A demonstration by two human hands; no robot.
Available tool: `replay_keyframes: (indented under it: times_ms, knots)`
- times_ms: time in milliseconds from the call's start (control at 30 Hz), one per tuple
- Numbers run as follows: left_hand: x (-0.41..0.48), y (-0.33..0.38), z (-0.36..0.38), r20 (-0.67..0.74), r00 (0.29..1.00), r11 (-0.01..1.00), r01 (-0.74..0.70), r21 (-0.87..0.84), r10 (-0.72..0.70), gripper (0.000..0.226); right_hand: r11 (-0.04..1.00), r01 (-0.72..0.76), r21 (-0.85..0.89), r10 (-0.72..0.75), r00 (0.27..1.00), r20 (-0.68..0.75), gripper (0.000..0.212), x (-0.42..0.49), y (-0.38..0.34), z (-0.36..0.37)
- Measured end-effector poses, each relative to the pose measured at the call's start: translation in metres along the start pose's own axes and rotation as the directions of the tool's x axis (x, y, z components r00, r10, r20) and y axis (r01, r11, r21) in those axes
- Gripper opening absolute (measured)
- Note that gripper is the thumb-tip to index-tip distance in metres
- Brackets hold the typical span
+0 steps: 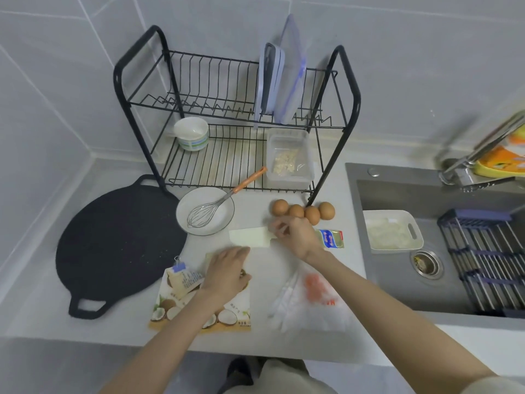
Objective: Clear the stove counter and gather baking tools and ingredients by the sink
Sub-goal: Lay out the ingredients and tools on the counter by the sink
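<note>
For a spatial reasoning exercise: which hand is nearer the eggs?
Right. The right hand, holding the butter block, lies just in front of the eggs; the left hand rests farther off on the coconut packet.

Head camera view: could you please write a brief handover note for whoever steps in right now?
Left hand rests flat on the coconut bag.
Right hand grips the butter pack.
Gathered beside the sink: four eggs, whisk in the white bowl, plastic bag, black griddle.
Probably left: release the butter pack. The stove counter is out of view, so check it.
</note>
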State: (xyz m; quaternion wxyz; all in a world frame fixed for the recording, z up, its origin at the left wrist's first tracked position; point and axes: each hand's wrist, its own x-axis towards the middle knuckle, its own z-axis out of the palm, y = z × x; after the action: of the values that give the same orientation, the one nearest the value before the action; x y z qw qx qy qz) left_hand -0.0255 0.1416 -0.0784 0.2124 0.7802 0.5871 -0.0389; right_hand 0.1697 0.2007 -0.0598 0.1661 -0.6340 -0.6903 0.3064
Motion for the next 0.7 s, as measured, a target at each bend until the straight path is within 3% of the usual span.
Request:
replay_keyframes:
  times_ms: [467,700]
  knots:
    - [-0.020,0.003,0.006,0.012,0.993,0.987,-0.115,-0.115,0.117,0.064,0.979,-0.202,-0.010,0.199,0.972,-0.129,0.032,-0.087,0.027,-0.002]
    - [-0.027,0.053,0.022,0.070,0.979,0.935,-0.159,-0.318,0.191,0.058,0.834,-0.534,-0.137,0.531,0.845,-0.063,0.052,-0.129,0.041,0.013]
